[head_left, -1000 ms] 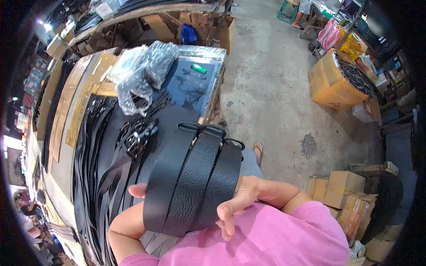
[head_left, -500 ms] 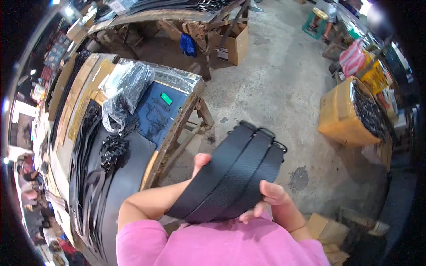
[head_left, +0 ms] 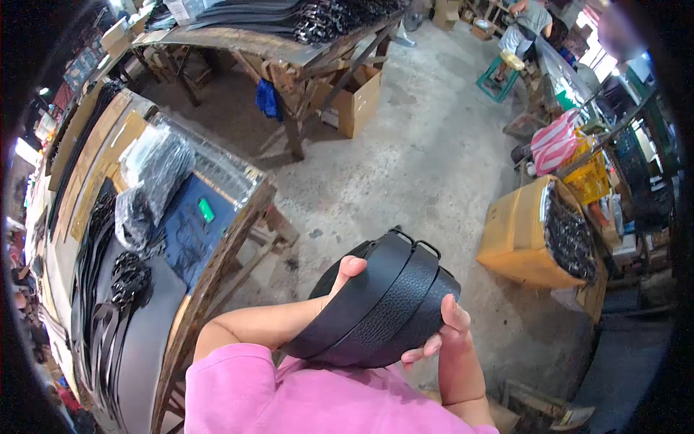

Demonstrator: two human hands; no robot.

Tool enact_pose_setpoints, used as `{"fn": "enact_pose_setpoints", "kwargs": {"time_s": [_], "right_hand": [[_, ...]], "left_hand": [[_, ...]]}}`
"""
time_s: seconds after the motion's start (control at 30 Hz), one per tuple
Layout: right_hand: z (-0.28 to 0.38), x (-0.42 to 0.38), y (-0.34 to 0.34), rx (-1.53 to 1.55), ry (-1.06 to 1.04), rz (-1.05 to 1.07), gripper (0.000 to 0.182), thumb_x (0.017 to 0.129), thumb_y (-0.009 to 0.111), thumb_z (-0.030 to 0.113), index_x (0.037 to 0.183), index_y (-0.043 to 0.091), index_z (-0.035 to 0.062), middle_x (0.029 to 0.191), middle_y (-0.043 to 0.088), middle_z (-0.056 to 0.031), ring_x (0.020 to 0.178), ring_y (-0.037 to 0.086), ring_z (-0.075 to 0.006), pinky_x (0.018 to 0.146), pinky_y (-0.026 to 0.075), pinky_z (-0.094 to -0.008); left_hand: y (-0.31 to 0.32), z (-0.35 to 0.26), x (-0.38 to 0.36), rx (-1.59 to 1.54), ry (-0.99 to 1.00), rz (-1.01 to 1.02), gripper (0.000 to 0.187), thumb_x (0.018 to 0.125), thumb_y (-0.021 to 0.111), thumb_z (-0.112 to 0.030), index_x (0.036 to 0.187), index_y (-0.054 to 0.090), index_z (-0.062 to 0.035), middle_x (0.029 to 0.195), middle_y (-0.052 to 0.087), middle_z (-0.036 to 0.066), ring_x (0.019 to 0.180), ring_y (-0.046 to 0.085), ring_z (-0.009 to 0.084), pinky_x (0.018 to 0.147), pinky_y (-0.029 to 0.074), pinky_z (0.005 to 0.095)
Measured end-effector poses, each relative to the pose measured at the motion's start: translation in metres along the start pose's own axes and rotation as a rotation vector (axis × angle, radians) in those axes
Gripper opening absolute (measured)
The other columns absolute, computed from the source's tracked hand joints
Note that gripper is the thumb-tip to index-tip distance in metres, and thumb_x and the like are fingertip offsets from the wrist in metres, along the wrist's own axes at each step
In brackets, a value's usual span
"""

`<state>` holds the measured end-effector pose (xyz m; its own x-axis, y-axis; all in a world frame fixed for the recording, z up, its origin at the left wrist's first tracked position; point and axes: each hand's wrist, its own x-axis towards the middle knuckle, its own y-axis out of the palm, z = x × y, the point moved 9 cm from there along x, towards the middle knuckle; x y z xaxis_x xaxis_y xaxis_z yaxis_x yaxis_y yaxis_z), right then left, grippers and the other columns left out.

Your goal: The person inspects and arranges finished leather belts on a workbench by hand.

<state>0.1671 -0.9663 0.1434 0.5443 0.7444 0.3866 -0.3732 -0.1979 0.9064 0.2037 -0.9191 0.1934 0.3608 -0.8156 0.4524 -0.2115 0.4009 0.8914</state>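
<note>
three black belts lie side by side as one bundle, gripped between both hands in front of the chest, off the bench. their long axis runs from lower left to upper right, with the metal buckle ends pointing up and right, out over the concrete floor. the left hand wraps the bundle's upper left edge; the right hand cups its lower right edge. the bench edge lies to the left, a yellow box to the right, with bare floor between.
</note>
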Motion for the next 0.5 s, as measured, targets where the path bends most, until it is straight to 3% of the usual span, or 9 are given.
{"fn": "enact_pose_setpoints", "kwargs": {"time_s": [0.13,0.23,0.27,0.33,0.37,0.47,0.5], "right_hand": [[0.084,0.048,-0.005,0.108,0.001,-0.157,0.08,0.093,0.007,0.061,0.144,-0.007,0.0004,0.114,0.059,-0.0255,0.112,0.053,-0.0466,0.085,0.047,-0.0577],[0.16,0.055,-0.026,-0.119,-0.058,-0.383,0.098,0.085,0.001,0.073,0.135,0.031,-0.0066,0.095,0.067,-0.0219,0.088,0.064,-0.047,0.066,0.053,-0.0573],[0.186,0.049,-0.034,-0.25,-0.048,-0.465,0.101,0.084,0.002,0.074,0.129,0.04,-0.0075,0.094,0.067,-0.0215,0.086,0.064,-0.0468,0.065,0.053,-0.057],[0.23,0.06,-0.03,-0.723,-0.013,-0.664,0.097,0.085,0.018,0.075,0.109,0.057,-0.0096,0.087,0.066,-0.0229,0.081,0.065,-0.0436,0.068,0.052,-0.054],[0.263,0.062,-0.012,-1.194,-0.103,-0.732,0.089,0.087,0.026,0.07,0.109,0.056,-0.0102,0.087,0.065,-0.0239,0.082,0.065,-0.0413,0.071,0.051,-0.0523],[0.305,0.102,0.114,-2.385,-0.587,-0.746,0.055,0.086,0.05,0.054,0.098,0.05,0.0001,0.095,0.063,-0.0202,0.088,0.061,-0.033,0.075,0.051,-0.0457],[0.311,0.1,0.138,-2.288,-0.881,-0.584,0.045,0.085,0.054,0.047,0.096,0.053,0.0033,0.092,0.058,-0.0139,0.085,0.055,-0.0272,0.074,0.045,-0.0413]], "left_hand": [[-0.025,-0.049,0.055,0.017,0.019,0.034,0.128,0.051,0.068,-0.076,0.135,0.028,0.0118,0.114,0.05,0.022,0.088,0.054,0.029,0.084,0.042,0.0433],[-0.038,-0.09,0.098,0.016,0.034,0.043,0.131,0.05,0.069,-0.077,0.135,0.027,0.0123,0.113,0.05,0.023,0.086,0.054,0.0293,0.083,0.043,0.0439],[-0.044,-0.103,0.111,0.026,0.031,0.025,0.132,0.049,0.069,-0.078,0.135,0.027,0.0124,0.113,0.05,0.023,0.086,0.055,0.0294,0.083,0.043,0.044],[-0.049,-0.137,0.13,0.035,0.057,0.018,0.135,0.048,0.069,-0.079,0.135,0.026,0.0156,0.107,0.05,0.019,0.086,0.055,0.0274,0.085,0.044,0.0435],[-0.048,-0.155,0.139,0.033,0.089,0.021,0.136,0.048,0.069,-0.079,0.134,0.025,0.0161,0.104,0.05,0.018,0.086,0.055,0.0267,0.085,0.044,0.0434],[-0.059,-0.193,0.164,0.079,0.18,0.018,0.138,0.047,0.07,-0.079,0.135,0.024,0.016,0.102,0.049,0.015,0.086,0.055,0.0253,0.089,0.044,0.0421],[-0.062,-0.203,0.17,0.106,0.207,0.011,0.138,0.046,0.07,-0.079,0.135,0.024,0.0157,0.102,0.049,0.015,0.086,0.055,0.025,0.09,0.044,0.0415]]}}
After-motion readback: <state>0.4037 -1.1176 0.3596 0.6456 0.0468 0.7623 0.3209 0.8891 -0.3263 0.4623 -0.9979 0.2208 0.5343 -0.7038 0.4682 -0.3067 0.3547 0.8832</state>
